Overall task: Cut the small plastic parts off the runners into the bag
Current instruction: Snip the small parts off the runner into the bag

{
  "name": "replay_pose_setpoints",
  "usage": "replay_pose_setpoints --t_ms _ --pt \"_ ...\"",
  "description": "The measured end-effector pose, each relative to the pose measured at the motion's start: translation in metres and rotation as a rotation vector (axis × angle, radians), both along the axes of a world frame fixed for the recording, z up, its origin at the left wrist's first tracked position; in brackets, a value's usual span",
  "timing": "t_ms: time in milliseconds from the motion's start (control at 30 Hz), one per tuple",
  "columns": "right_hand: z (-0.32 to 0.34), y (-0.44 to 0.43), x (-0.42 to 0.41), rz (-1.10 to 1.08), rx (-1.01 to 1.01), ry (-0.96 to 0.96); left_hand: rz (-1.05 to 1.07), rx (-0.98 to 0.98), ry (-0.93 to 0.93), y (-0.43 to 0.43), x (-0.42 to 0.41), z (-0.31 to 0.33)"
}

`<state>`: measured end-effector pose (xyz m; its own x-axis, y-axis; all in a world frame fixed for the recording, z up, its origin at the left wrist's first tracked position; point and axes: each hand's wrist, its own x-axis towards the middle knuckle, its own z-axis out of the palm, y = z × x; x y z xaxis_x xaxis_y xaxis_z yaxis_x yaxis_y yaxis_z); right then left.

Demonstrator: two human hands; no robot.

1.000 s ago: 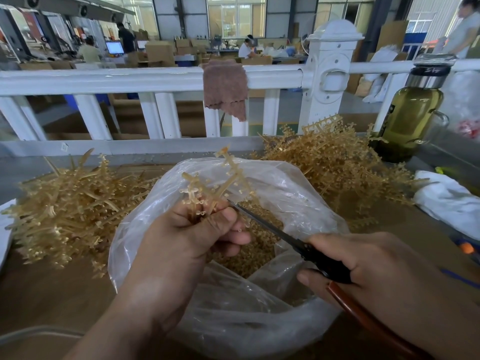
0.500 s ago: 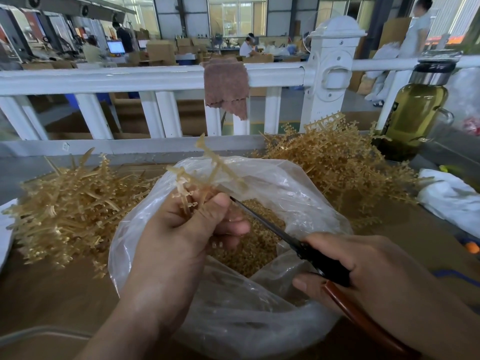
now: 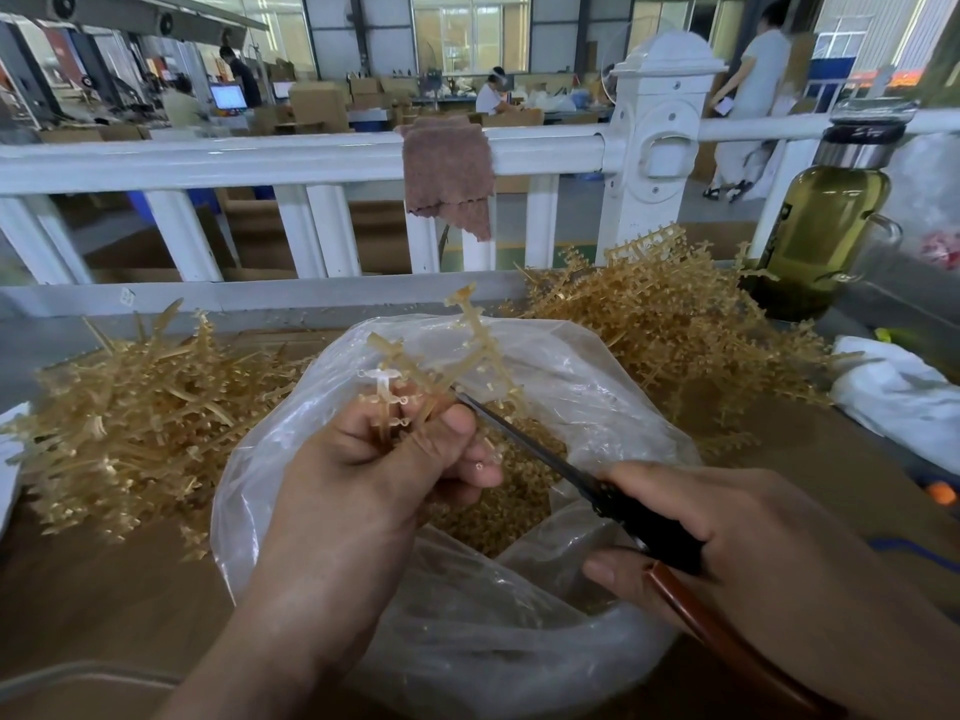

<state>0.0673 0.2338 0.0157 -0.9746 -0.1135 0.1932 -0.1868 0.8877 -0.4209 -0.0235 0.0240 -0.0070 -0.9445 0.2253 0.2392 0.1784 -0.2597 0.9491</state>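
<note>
Left hand grips a small bunch of runners, thumb pressed across the stems, branches sticking up past my fingers. Bunch sits right over the open mouth of the bag. Right hand is wrapped round the handles of the scissors; blade tip meets the bunch just beside my left thumb. Can't tell if the blades are apart or together. Cut parts lie loose in the bottom of the bag. Bag stands on the brown table between the left heap of runners and the right heap, which is further back. Bottle of yellow-green liquid stands behind the right heap, near the white railing. Brown rag hangs over the rail. White cloth lies far right.
</note>
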Motion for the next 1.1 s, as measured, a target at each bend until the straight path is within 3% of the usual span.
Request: replay_pose_setpoints --t_ms 1100 --pt "0.006 -0.003 0.0 0.045 0.01 -0.011 -0.052 0.008 -0.068 -0.001 0.002 0.002"
